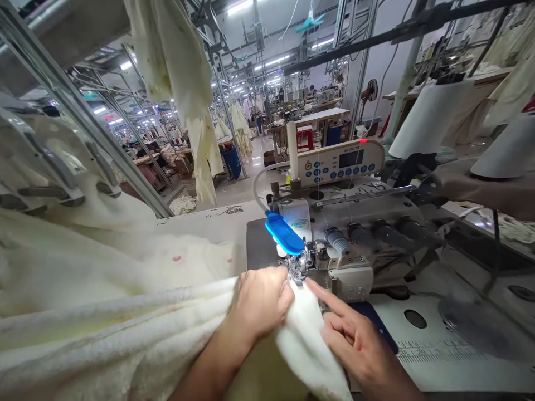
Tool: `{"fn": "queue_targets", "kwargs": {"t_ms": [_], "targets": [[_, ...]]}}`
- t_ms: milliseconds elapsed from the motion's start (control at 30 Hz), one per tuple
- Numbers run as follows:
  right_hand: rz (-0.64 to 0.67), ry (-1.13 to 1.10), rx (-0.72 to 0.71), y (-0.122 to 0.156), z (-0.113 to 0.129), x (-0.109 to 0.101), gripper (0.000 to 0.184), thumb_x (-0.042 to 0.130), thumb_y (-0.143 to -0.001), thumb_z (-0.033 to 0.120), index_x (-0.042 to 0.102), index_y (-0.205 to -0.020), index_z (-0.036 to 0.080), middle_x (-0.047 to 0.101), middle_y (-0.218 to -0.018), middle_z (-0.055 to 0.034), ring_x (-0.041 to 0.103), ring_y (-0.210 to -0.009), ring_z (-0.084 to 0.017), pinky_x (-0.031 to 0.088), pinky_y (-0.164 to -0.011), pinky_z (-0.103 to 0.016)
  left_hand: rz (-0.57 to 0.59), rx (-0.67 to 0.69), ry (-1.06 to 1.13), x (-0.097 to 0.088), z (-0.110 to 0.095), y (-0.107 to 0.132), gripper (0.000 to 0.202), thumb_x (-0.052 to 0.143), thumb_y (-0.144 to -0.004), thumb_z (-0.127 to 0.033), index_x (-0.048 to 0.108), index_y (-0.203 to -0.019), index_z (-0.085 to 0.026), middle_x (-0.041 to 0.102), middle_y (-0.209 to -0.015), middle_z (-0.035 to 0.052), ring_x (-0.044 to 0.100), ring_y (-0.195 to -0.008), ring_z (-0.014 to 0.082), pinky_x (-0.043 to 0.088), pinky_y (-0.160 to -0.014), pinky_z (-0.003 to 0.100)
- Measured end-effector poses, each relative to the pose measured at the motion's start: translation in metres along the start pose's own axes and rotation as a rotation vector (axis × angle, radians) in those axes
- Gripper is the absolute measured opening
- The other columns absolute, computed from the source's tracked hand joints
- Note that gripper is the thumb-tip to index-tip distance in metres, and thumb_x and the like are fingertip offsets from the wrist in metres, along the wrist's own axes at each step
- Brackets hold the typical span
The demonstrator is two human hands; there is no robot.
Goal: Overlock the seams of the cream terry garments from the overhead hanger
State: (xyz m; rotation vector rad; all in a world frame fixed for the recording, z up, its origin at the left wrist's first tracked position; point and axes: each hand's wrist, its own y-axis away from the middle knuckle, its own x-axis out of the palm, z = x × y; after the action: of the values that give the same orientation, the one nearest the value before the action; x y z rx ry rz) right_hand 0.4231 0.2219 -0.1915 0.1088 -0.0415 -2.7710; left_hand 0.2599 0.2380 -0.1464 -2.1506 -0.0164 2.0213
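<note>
A thick cream terry fabric (125, 289) fills the lower left and runs up to an overlock sewing machine (346, 223). Its presser foot (298, 269) sits just beyond my left hand (261, 301), which grips a fold of the cloth close to the foot. My right hand (361, 348) lies on a whiter fold of the fabric (305, 340), its index finger stretched toward the foot. A blue plastic finger guard (284, 234) tilts above the needle area. The needle is hidden by the guard and my fingers.
A control panel (340, 161) stands behind the machine. Cream garments (175, 72) hang overhead at left, and large white cones (430, 120) stand at right. The white table (443, 345) has a printed ruler. Several seated people (146, 153) work at far tables.
</note>
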Motion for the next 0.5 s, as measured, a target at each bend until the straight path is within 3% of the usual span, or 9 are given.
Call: {"fn": "queue_targets", "kwargs": {"t_ms": [67, 167, 267, 367, 433, 500], "targets": [[0.001, -0.062, 0.03, -0.005, 0.006, -0.002, 0.059, 0.048, -0.078, 0.033, 0.034, -0.132, 0.012, 0.025, -0.053, 0.0088, 0.02, -0.046, -0.008, 0.015, -0.044, -0.021, -0.026, -0.003, -0.01, 0.004, 0.002, -0.007, 0.016, 0.042, -0.079, -0.022, 0.054, -0.068, -0.02, 0.064, -0.067, 0.0008, 0.058, -0.056, 0.0165, 0.027, -0.048, 0.026], [-0.019, -0.117, 0.022, -0.009, 0.01, -0.004, 0.056, 0.051, -0.078, 0.031, 0.033, -0.129, 0.015, 0.026, -0.051, 0.0102, 0.021, -0.046, -0.008, 0.015, -0.044, -0.02, -0.049, -0.003, -0.007, 0.005, 0.005, -0.011, 0.016, 0.043, -0.08, -0.022, 0.055, -0.069, -0.021, 0.064, -0.067, 0.0011, 0.059, -0.057, 0.0179, 0.036, -0.05, 0.027], [-0.042, -0.177, 0.008, -0.002, 0.003, 0.0, 0.055, 0.056, -0.075, 0.031, 0.034, -0.124, 0.017, 0.033, -0.052, 0.0098, 0.026, -0.045, -0.007, 0.02, -0.043, -0.018, -0.153, 0.0, 0.004, 0.002, 0.001, 0.006, 0.018, 0.04, -0.083, -0.017, 0.058, -0.081, -0.02, 0.065, -0.076, 0.0034, 0.061, -0.068, 0.0188, 0.044, -0.06, 0.029], [-0.057, -0.33, 0.064, 0.018, -0.007, 0.009, 0.048, 0.058, -0.072, 0.032, 0.037, -0.113, 0.021, 0.047, -0.061, 0.0063, 0.039, -0.047, -0.008, 0.031, -0.047, -0.018, -0.426, 0.289, 0.08, 0.006, -0.01, 0.039, 0.027, 0.038, -0.085, -0.016, 0.055, -0.106, -0.015, 0.062, -0.107, 0.0102, 0.056, -0.103, 0.0208, 0.045, -0.085, 0.034], [-0.055, -0.428, 0.089, 0.028, -0.013, 0.013, 0.037, 0.056, -0.072, 0.034, 0.04, -0.104, 0.023, 0.05, -0.063, 0.0053, 0.045, -0.05, -0.01, 0.036, -0.05, -0.02, -0.532, 0.481, 0.109, 0.015, -0.018, 0.059, 0.032, 0.04, -0.085, -0.018, 0.053, -0.113, -0.01, 0.06, -0.116, 0.0111, 0.049, -0.114, 0.0207, 0.039, -0.096, 0.035], [-0.139, -0.366, 0.015, 0.03, -0.019, 0.015, 0.029, 0.057, -0.07, 0.032, 0.045, -0.095, 0.023, 0.054, -0.068, 0.0025, 0.051, -0.058, -0.013, 0.042, -0.056, -0.023, -0.577, 0.496, 0.13, 0.027, -0.024, 0.072, 0.031, 0.039, -0.086, -0.014, 0.056, -0.111, -0.008, 0.063, -0.111, 0.0096, 0.051, -0.113, 0.0199, 0.038, -0.098, 0.034]]}}
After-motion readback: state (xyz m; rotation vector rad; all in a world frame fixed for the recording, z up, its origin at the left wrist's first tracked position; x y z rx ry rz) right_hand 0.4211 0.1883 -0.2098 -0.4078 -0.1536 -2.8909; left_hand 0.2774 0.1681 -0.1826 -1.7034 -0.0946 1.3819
